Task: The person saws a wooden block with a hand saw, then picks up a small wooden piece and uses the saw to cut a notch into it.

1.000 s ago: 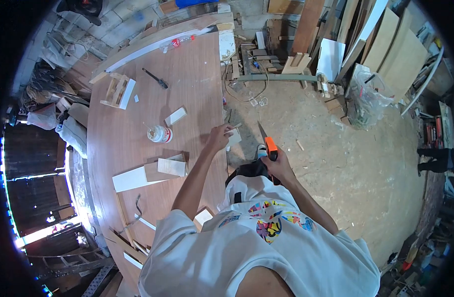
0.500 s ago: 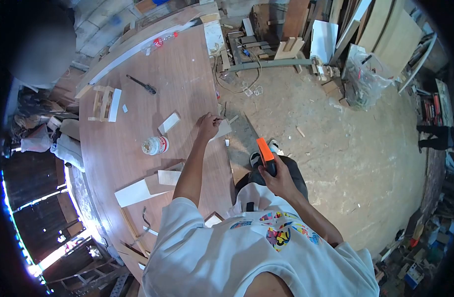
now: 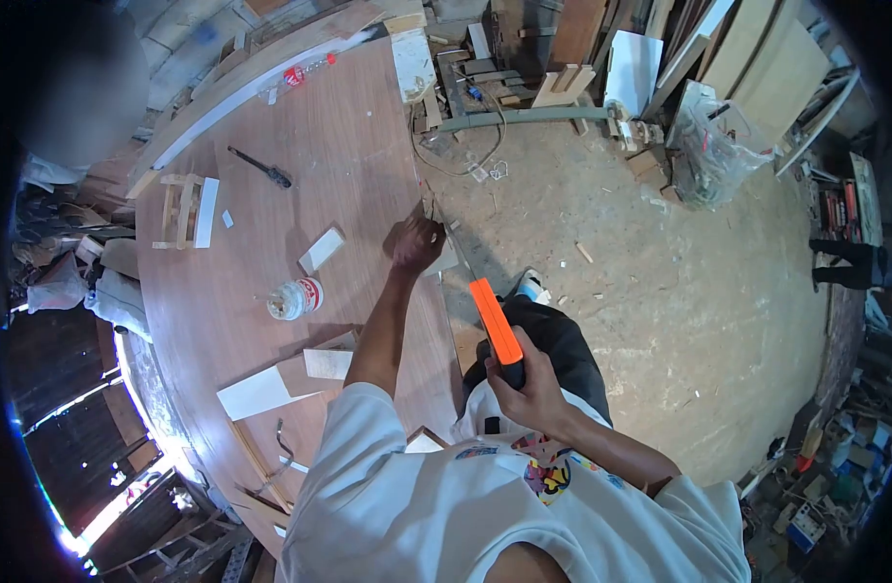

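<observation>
My right hand [image 3: 531,389] is wrapped round the orange and black handle of a handsaw [image 3: 496,321]. Its thin blade runs up and left from the handle toward the table edge, close to my left hand. My left hand [image 3: 417,245] is closed, fingers curled down, over a small pale board [image 3: 445,258] at the edge of the brown table [image 3: 354,185]. Part of that board shows beside the wrist; the rest lies hidden under the hand. To the left on the tabletop are a small white block [image 3: 322,251] and a clear jar [image 3: 295,298] with a red and white label.
A dark slim tool [image 3: 261,167] and a small wooden frame [image 3: 182,211] lie farther left on the table. Nearer me sit white-faced boards [image 3: 261,391]. Wood scraps dot the floor [image 3: 679,330]. Planks and a plastic bag [image 3: 713,155] stand at the back right.
My right hand has moved down and slightly left, bringing the saw nearer the table edge. The left hand has turned and curled over the small board. The view has shifted slightly.
</observation>
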`<act>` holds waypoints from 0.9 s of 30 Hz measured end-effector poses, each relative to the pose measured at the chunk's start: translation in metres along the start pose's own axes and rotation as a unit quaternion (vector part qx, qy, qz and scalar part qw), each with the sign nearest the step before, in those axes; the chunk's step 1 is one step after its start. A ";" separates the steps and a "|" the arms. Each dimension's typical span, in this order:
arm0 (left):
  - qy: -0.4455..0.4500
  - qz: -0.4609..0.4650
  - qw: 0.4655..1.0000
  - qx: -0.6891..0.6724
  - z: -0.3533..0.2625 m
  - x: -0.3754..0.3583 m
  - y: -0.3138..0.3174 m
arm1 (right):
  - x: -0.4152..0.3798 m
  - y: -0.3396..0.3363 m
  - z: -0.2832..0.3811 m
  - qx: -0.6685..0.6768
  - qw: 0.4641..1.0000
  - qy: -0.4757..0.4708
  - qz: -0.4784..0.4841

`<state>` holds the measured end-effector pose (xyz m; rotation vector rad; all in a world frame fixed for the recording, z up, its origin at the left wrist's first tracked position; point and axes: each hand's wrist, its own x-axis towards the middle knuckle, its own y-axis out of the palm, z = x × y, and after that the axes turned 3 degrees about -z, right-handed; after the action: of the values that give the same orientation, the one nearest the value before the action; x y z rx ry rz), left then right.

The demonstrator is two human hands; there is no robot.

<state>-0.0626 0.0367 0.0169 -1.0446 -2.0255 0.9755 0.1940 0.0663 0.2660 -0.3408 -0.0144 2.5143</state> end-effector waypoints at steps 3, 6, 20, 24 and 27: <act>-0.092 -0.034 0.994 0.057 -0.012 0.005 -0.007 | -0.001 0.001 0.002 -0.012 1.000 0.001 0.000; -0.149 -0.222 0.963 0.039 0.002 -0.002 0.025 | 0.001 0.001 0.006 -0.003 1.000 0.016 0.008; -0.124 -0.176 0.973 0.085 -0.003 -0.001 0.025 | 0.002 0.007 0.002 0.007 0.997 0.065 0.031; -0.117 -0.169 0.976 0.070 -0.009 -0.002 0.020 | 0.001 0.008 0.020 0.016 0.992 0.118 0.033; -0.102 -0.155 0.981 0.058 -0.012 -0.003 0.018 | 0.009 0.010 0.023 0.023 0.993 0.111 0.027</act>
<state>-0.0446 0.0451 0.0079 -0.5631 -2.1836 1.0493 0.1753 0.0649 0.2855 -0.6063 0.1420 2.5116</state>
